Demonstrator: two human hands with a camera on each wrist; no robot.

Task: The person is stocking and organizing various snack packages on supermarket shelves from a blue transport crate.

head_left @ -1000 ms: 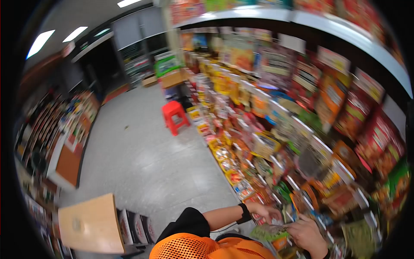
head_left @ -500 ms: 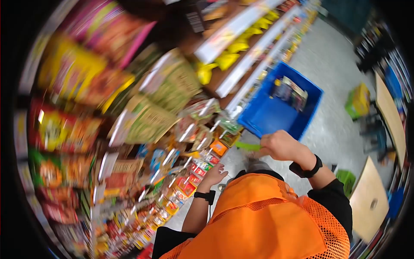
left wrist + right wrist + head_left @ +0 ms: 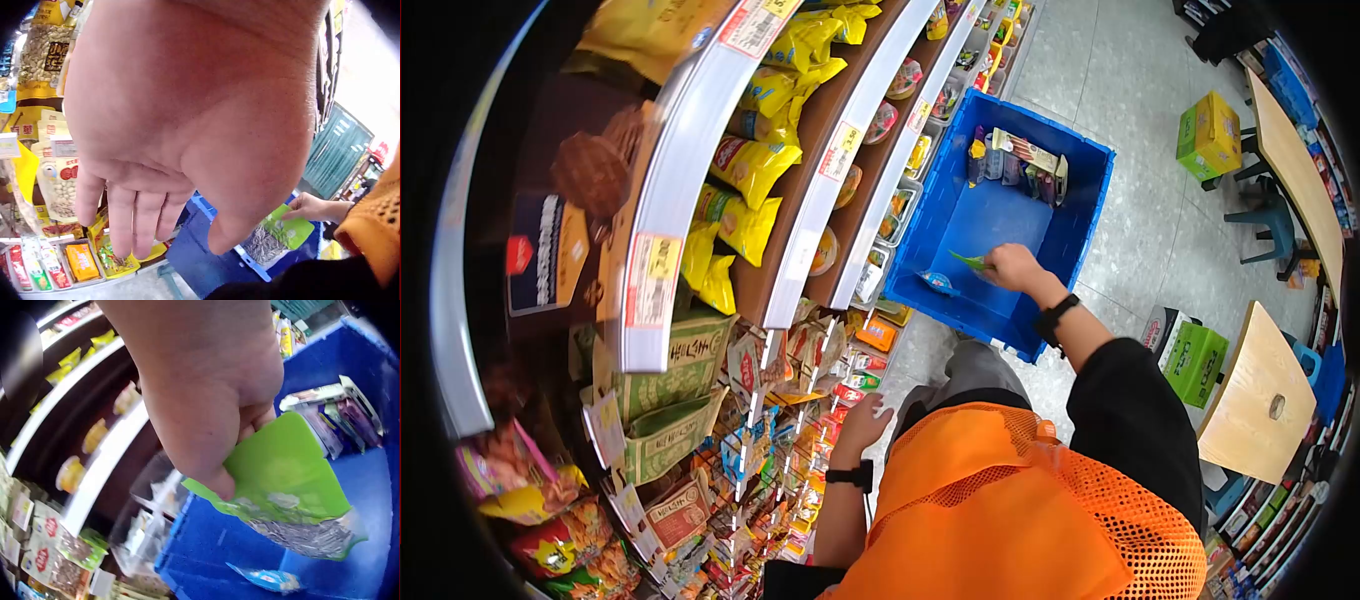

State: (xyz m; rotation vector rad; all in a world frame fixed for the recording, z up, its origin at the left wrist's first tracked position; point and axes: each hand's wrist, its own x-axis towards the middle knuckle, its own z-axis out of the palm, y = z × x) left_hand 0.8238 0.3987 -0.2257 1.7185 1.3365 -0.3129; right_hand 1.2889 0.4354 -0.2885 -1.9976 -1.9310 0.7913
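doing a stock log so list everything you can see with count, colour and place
packet: one, green and clear, in the right hand above the bin
bin: one, blue, beside the shelves
small bag: one, blue and white, in the bin
packs: several, mixed colours, in the bin
shelves: several, brown with white edges, person's left
snack bags: many, yellow, on a shelf
other goods: many, mixed colours, on shelves
tables: two, pale wood, person's right
stool: at least one, teal, beside a table
boxes: at least two, yellow-green and green, near tables
vest: one, orange, worn
wristbands: two, black, on wrists
left hand: one, bare, empty, beside shelves
right hand: one, bare, pinching packet
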